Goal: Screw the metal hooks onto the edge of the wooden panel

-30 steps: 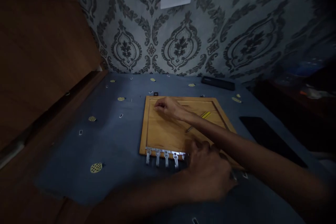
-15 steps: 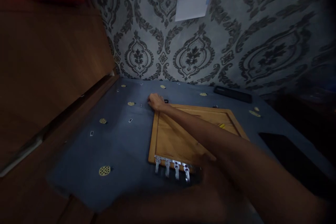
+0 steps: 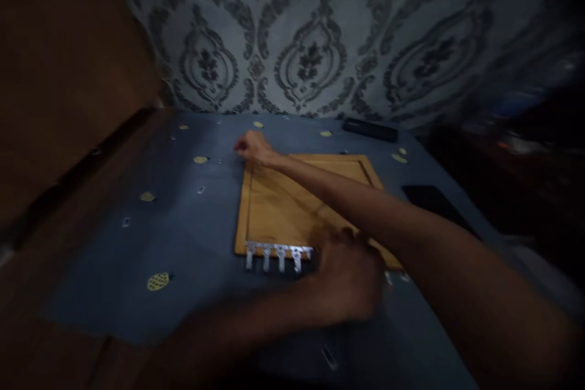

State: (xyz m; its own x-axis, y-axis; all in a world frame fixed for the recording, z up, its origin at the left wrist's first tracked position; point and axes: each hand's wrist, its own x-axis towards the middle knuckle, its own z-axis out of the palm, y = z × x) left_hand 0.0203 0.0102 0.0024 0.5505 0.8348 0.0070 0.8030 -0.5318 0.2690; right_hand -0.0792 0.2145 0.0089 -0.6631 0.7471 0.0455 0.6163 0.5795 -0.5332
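Note:
A wooden board (image 3: 283, 213) with a raised rim lies on the blue patterned cloth. Crossing over it, my right arm ends in my right hand (image 3: 255, 147) at the board's far left corner, with the fingers curled together. Whatever is between them is too dark and small to name. Along the near rim runs a shiny metal strip (image 3: 278, 248) with several tabs hanging over the edge. My left hand (image 3: 350, 274), blurred, is closed at the strip's right end, fingers curled over the near rim. It covers that end, and its grip is hidden.
A black oblong case (image 3: 369, 129) lies near the wall, and a flat black rectangle (image 3: 434, 202) is right of the board. Small metal pieces (image 3: 397, 278) show below the near right rim. A brown wooden panel (image 3: 68, 85) stands at the left.
The view has tilted down and shifted right. My left hand has moved forward onto the board's near edge. My right hand stays around the far left corner, now covering the small dark object there.

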